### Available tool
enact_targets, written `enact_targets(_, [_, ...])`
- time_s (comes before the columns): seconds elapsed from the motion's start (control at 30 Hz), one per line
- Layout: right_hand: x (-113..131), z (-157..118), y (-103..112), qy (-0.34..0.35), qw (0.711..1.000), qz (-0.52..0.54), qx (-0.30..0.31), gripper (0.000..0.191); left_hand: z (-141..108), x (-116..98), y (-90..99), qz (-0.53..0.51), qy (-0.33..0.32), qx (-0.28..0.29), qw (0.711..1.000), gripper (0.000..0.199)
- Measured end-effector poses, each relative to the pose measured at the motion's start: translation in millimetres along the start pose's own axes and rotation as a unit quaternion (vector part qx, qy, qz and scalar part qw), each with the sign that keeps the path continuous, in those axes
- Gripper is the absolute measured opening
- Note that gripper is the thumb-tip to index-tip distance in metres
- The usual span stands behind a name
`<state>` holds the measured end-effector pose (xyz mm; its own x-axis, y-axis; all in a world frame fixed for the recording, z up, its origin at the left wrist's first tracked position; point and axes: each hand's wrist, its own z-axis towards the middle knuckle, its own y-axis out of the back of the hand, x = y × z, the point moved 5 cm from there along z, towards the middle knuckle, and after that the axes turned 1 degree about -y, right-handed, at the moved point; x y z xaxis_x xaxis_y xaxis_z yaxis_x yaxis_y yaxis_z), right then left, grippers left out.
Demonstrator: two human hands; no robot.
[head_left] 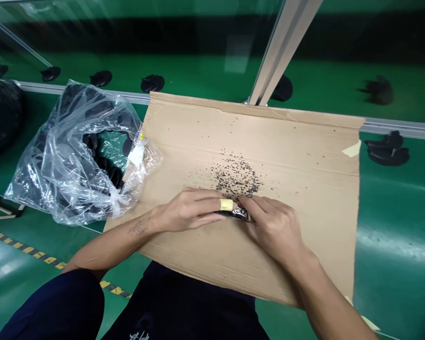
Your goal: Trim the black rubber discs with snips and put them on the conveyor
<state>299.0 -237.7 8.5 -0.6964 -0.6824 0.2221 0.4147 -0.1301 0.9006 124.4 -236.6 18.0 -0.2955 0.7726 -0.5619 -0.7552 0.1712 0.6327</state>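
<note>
Between my two hands is a small dark part with a shiny silver top (240,212), mostly covered by fingers; its exact kind is hidden. My left hand (194,208), with yellow tape around one finger, is closed on its left side. On the other side, my right hand (272,222) grips it with bent fingers and thumb. Just beyond the fingertips, many tiny black bits (237,177) lie scattered over a brown cardboard sheet (304,217). The hands hover over or rest on this sheet; I cannot tell which.
To the left, a clear plastic bag (56,156) holds black round parts (109,172). Another black-filled bag (2,115) stands at the far left edge. A black part (388,148) lies right of the cardboard on the green surface. A metal post (283,47) rises behind.
</note>
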Motion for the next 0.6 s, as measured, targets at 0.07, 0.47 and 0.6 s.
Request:
enact_targets(0.07, [-1, 0, 0, -0.009, 1.0, -0.006, -0.011, 0.019, 0, 0, 0.2, 0.008, 0.001, -0.003, 1.0, 0.018])
enact_targets(0.47, [-10, -1, -1, -0.054, 0.998, -0.03, -0.001, 0.02, -2, 8, -1.5, -0.052, 0.121, -0.027, 0.991, 0.013])
enact_targets(0.6, [-15, -3, 1, -0.065, 0.997, -0.038, -0.01, 0.021, -2, 23, -3.1, -0.126, 0.262, -0.052, 0.955, 0.022])
